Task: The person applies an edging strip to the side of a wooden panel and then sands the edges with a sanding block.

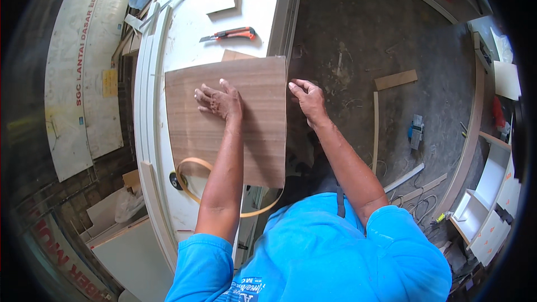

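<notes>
A brown wood-grain panel (257,134) lies on the white workbench, its right side reaching the bench's right edge. My left hand (219,102) rests on the panel's upper face with its fingers spread. A thin, light-brown edging strip (263,211) runs along the panel's right edge, then curls out from the near right corner and loops beneath my left forearm. At that right edge, toward the far corner, my right hand (309,100) has its thumb and fingers closed on the strip. Beyond the panel lies an orange and black utility knife (235,34) with its blade out.
The white workbench (184,45) also bears a pale board offcut (222,4) and a small round black object (177,181). Long white strips (146,89) line its left side. Wood offcuts (396,80) and a blue-grey tool (415,132) lie on the floor to the right.
</notes>
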A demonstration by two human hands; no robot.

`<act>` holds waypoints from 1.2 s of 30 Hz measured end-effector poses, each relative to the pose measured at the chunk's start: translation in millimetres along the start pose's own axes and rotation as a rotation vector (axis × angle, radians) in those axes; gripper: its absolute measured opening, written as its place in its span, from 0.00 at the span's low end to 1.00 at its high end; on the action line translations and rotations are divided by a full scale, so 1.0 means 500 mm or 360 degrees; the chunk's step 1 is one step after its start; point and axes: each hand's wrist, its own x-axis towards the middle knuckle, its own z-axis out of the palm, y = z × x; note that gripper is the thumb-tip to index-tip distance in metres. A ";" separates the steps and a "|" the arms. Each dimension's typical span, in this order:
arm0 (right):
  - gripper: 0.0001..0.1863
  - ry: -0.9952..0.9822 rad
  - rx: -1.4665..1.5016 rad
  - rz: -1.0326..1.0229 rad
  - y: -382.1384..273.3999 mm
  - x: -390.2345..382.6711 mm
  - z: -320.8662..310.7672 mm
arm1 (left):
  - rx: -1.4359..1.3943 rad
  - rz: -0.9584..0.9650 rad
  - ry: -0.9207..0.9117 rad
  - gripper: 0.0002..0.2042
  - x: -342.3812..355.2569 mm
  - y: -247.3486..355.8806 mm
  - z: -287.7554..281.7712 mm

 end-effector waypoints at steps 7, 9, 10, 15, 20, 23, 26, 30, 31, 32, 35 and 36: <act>0.16 0.0001 0.0044 -0.0028 -0.053 0.084 0.027 | 0.0217 -0.0019 -0.0111 0.35 -0.005 0.017 0.016; 0.14 0.0027 -0.0042 -0.0011 -0.065 0.085 0.031 | 0.0248 -0.0044 -0.0198 0.36 -0.005 0.023 0.008; 0.14 0.0026 -0.0041 0.0008 -0.070 0.084 0.033 | 0.0264 -0.0047 -0.0208 0.36 -0.005 0.026 0.004; 0.15 0.0054 -0.0069 0.0064 -0.074 0.087 0.040 | 0.0241 -0.0004 -0.0259 0.37 -0.004 0.032 -0.001; 0.17 0.0146 -0.0080 -0.0010 -0.060 0.089 0.048 | 0.0309 0.0025 -0.0317 0.36 0.002 0.042 -0.008; 0.17 0.0168 -0.0070 0.0029 -0.060 0.087 0.052 | 0.0299 0.0011 -0.0386 0.36 0.004 0.048 -0.014; 0.17 0.0130 -0.0062 0.0088 -0.071 0.089 0.050 | 0.0305 0.0014 -0.0395 0.36 0.006 0.050 -0.015; 0.17 0.0107 0.0190 0.0047 -0.066 0.093 0.051 | 0.0351 0.0068 -0.0321 0.35 0.002 0.044 -0.011; 0.17 0.0106 0.0188 0.0046 -0.067 0.098 0.049 | 0.0349 0.0066 -0.0321 0.35 0.002 0.043 -0.007; 0.18 0.0071 0.0208 0.0069 -0.068 0.100 0.046 | 0.0340 0.0076 -0.0317 0.35 0.001 0.042 -0.009; 0.18 0.0002 0.0142 0.0119 -0.074 0.104 0.038 | 0.0328 0.0072 -0.0319 0.35 0.002 0.045 -0.011; 0.18 -0.0024 0.0059 0.0140 -0.075 0.103 0.036 | 0.0320 0.0066 -0.0323 0.36 0.003 0.047 -0.012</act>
